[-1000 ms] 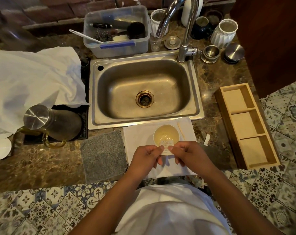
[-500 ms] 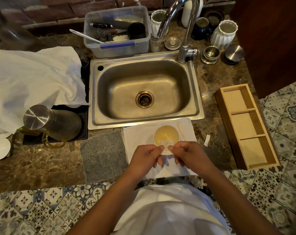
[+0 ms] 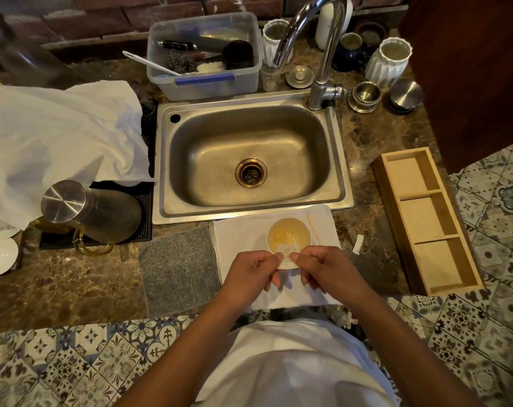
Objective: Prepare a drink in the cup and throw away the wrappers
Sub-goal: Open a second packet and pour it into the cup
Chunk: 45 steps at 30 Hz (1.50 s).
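Marble desk point(image 3: 73, 289) before steel sink point(image 3: 249, 160). Left hand point(image 3: 251, 274) and right hand point(image 3: 325, 270) pinch small sachet point(image 3: 287, 250), each grip clamped on it. Cup point(image 3: 288, 235) just beyond grip, amber liquid inside. Stir stick point(image 3: 313, 225) beyond-right. Torn wrapper scrap point(image 3: 358, 244) right of grip, undiscarded. Judged mid-task: stirring, binning left.

Left hand point(image 3: 251, 273) and right hand point(image 3: 327, 270) pinch a sachet point(image 3: 287, 250) over the cup point(image 3: 288, 237).

White cup point(image 3: 288, 230) holding amber liquid; brown marbled countertop point(image 3: 58, 289); speckled grey mat point(image 3: 179, 267); pale wooden tray point(image 3: 425, 218); blue-white patterned floor tiles point(image 3: 73, 362); red-brown brick wall point(image 3: 102, 22); steel-grey sink point(image 3: 249, 157).
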Each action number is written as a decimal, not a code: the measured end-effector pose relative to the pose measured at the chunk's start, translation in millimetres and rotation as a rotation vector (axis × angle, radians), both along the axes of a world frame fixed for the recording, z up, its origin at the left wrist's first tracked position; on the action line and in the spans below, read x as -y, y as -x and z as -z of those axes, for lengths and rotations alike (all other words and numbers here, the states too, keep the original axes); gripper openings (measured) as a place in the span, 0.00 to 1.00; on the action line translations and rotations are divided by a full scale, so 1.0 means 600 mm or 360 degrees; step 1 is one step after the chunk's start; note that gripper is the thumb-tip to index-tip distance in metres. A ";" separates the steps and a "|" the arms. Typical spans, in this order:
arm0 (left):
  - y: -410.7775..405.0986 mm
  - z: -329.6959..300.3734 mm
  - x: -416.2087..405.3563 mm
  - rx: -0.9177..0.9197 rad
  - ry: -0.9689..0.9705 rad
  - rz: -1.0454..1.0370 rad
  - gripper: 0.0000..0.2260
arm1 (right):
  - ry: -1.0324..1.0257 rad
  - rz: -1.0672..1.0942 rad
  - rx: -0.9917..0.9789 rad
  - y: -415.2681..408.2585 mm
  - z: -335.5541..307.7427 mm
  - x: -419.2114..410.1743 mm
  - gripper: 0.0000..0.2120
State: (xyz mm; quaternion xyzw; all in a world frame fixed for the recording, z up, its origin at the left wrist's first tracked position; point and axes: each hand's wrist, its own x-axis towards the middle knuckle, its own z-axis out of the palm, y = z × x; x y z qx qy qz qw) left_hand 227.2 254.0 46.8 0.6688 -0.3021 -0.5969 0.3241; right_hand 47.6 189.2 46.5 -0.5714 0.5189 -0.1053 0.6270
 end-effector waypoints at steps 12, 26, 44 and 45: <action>0.008 -0.010 0.004 -0.0051 -0.0012 0.0006 0.19 | -0.0094 -0.0058 -0.0044 0.001 -0.001 0.004 0.17; 0.002 -0.002 0.004 -0.0211 -0.0053 0.0034 0.16 | -0.0249 0.0046 0.0058 0.002 -0.003 0.007 0.18; -0.002 0.010 0.008 -0.0231 -0.0062 0.0039 0.16 | -0.0262 0.0039 0.0062 -0.005 -0.018 0.010 0.19; -0.002 0.010 0.010 -0.0231 -0.0064 0.0039 0.16 | -0.0266 0.0043 0.0069 -0.005 -0.020 0.011 0.19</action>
